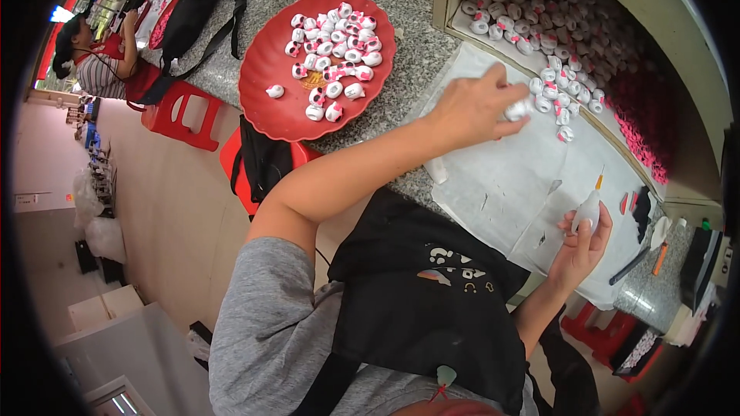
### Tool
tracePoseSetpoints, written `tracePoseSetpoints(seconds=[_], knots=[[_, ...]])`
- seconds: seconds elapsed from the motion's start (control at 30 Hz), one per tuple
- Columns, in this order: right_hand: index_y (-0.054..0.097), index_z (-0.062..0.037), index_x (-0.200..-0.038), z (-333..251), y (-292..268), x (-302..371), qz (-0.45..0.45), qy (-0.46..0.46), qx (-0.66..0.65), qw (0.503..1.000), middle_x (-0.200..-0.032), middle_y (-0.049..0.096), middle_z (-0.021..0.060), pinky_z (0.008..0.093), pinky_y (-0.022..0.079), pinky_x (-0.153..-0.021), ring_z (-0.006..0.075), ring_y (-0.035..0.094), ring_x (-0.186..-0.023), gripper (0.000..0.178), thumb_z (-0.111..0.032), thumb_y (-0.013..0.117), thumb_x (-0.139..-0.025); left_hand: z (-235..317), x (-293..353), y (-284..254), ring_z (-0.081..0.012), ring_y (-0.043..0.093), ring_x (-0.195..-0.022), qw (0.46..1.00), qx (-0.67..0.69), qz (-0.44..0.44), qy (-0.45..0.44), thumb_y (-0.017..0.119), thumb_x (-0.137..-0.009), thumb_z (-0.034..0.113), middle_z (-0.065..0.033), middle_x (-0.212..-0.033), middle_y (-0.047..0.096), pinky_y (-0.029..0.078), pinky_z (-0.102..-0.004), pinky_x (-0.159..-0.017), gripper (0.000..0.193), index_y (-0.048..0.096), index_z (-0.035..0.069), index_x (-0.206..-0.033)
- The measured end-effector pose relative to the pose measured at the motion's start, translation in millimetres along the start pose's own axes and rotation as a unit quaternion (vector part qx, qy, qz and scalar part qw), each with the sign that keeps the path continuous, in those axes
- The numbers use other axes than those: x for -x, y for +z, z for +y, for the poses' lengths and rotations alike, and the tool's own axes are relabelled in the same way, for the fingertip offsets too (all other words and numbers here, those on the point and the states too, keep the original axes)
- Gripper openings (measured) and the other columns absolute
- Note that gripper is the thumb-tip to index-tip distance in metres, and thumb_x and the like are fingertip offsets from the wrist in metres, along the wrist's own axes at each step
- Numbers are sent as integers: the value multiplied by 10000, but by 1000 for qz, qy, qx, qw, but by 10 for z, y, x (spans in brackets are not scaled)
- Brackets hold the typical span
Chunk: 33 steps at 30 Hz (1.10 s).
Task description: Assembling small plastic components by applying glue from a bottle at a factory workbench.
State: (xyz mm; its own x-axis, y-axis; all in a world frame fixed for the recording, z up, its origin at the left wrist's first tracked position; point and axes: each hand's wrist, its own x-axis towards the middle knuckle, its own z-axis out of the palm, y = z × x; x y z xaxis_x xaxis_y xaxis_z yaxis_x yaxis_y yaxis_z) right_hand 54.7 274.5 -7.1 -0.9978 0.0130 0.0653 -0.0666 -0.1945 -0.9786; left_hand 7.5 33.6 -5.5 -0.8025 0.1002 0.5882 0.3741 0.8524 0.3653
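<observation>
"Grips?"
"We've got the right hand closed around a white squeeze bottle, orange nozzle pointing far. Left hand pinches a blurred white piece; we can't tell if it's just one."
"Around?"
"White paper sheet below; white-and-pink figurines just right of the left hand; red scalloped plate holding more, far left."
"Tips?"
"We'd squeeze gently, keep the nozzle off the sheet."
</observation>
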Motion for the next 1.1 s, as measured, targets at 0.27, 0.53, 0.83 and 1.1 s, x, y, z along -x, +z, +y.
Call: tracePoseSetpoints(seconds=[0.27,0.53,0.83,1.1], knots=[[383,-3,-1061,-6,-79,-73,24,1,-14,1000,-900,488,82,254,407,-593,154,494,-723,309,-75,474,-775,-817,248,-1241,-270,531,-711,939,-231,-19,-253,567,-693,336,-119,-793,508,429,-367,-583,322,520,98,-904],[383,-6,-1061,-22,19,-62,6,5,-5,1000,-885,493,80,261,405,-594,157,500,-705,314,-72,480,-770,-97,274,-703,-285,469,-837,992,-106,-58,-44,630,-641,274,-133,-945,477,392,-331,-706,428,504,91,-1007],[377,-2,-1067,-34,-7,54,30,7,-5,1000,-925,478,89,264,407,-599,159,496,-715,316,-65,463,-769,-39,295,-71,-168,516,-531,985,-111,-115,58,593,-668,273,-31,-625,452,412,-279,-451,239,512,132,-843],[401,8,-1043,24,-42,-100,27,30,-22,999,-922,481,94,266,412,-587,153,505,-711,314,-55,488,-748,-715,518,-1353,-276,536,-683,906,-322,-114,-250,572,-713,198,-112,-756,559,416,-342,-597,204,543,42,-841]])
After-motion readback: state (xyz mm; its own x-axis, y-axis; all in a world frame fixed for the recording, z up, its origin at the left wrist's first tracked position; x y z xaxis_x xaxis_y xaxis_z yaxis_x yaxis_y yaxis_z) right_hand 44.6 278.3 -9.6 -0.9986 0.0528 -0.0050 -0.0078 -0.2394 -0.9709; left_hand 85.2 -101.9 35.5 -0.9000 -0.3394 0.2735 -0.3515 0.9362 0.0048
